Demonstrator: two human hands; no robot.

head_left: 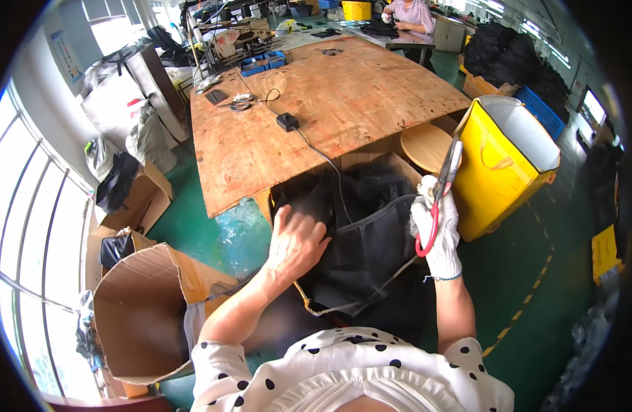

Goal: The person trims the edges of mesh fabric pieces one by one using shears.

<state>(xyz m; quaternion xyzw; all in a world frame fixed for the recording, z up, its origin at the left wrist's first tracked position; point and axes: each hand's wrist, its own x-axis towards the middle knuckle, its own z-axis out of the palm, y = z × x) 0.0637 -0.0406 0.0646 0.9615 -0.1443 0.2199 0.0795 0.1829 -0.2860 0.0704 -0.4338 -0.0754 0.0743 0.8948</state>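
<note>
A dark heap of black mesh fabric (360,257), edged with grey trim, lies in front of me in a cardboard box below the table edge. My left hand (296,240), bare, rests on its left part with the fingers bent into the cloth. At the fabric's right edge is my right hand (436,230) in a white knitted glove. It is closed round a pair of scissors (436,213) with red handles, the blades slanting upward. Part of the scissors is hidden by the glove.
A plywood table (316,89) bears a black power adapter (287,122), its cable hanging toward the fabric, and blue trays (254,66). A yellow bag (498,165) stands right, beside a round wooden stool top (427,147). An open carton (141,312) is left. Someone (413,17) works behind.
</note>
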